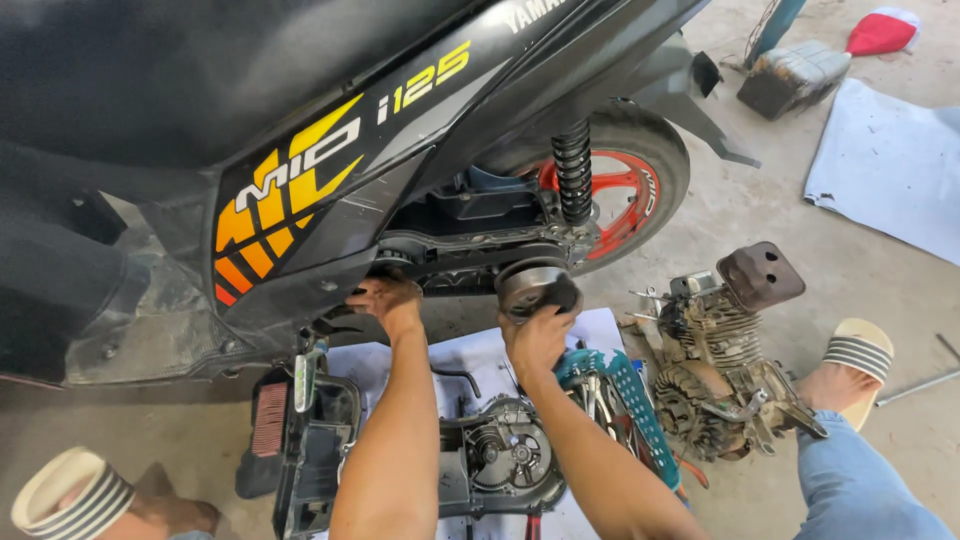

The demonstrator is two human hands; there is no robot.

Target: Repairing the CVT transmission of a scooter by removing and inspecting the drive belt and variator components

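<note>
We reach both arms up under the scooter [330, 150]: our left hand [388, 300] curls its fingers on the engine edge, our right hand [538, 338] grasps the round pulley [535, 283].

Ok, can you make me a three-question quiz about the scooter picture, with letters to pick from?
1. Where is the right hand?
A. on the round metal drum beside the rear wheel
B. on the sandal
C. on the blue cloth

2. What colour is the rear wheel rim?
A. green
B. red
C. white

3. How is the loose engine placed?
A. hanging from the scooter
B. held in the left hand
C. lying on the floor

Answers: 1 A, its fingers wrap the drum. 2 B, red spokes show inside the black tyre. 3 C, it rests on the concrete near the sandalled foot.
</note>
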